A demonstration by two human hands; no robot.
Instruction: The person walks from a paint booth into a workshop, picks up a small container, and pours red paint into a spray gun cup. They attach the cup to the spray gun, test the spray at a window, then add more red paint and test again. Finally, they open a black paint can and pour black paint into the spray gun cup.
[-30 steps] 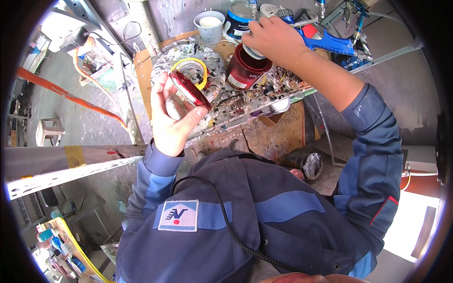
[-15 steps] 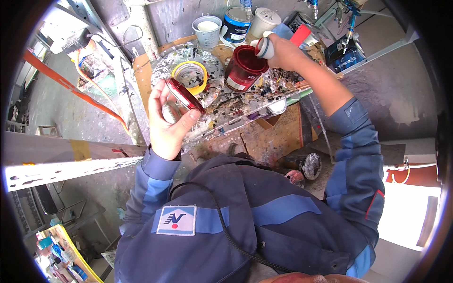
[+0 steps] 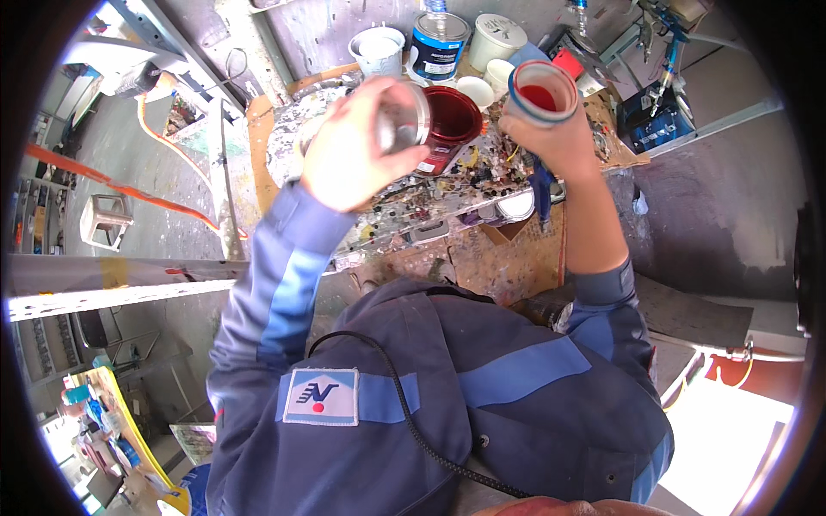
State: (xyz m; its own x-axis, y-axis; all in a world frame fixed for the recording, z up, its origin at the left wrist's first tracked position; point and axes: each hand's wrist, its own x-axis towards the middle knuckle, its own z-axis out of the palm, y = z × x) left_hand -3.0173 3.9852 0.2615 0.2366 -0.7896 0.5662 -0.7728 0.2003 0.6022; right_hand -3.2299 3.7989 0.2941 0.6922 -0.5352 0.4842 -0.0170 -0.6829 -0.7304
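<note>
In my left hand (image 3: 340,155) is a round can lid (image 3: 403,119), tilted with its silvery side showing beside the can's rim. Motion blurs that hand, and its thumb lies under the lid's edge. The open red paint can (image 3: 456,120) stands on the bench, dark red inside. My right hand (image 3: 559,142) grips a translucent cup (image 3: 542,93) with a blue band around its rim and red paint in its bottom. That cup is held upright, to the right of the can and apart from it.
The paint-splattered bench (image 3: 413,202) has a wooden edge. At its back stand a grey-white tub (image 3: 377,50), a blue-labelled paint can (image 3: 437,47) and a white lidded bucket (image 3: 497,39). Small white cups (image 3: 475,90) sit behind the red can. Spray guns (image 3: 667,69) hang at the right.
My left hand has moved up and right to the can, turning the lid's silvery side into view. My right hand has drawn the cup away from the can's rim and turned it upright.
</note>
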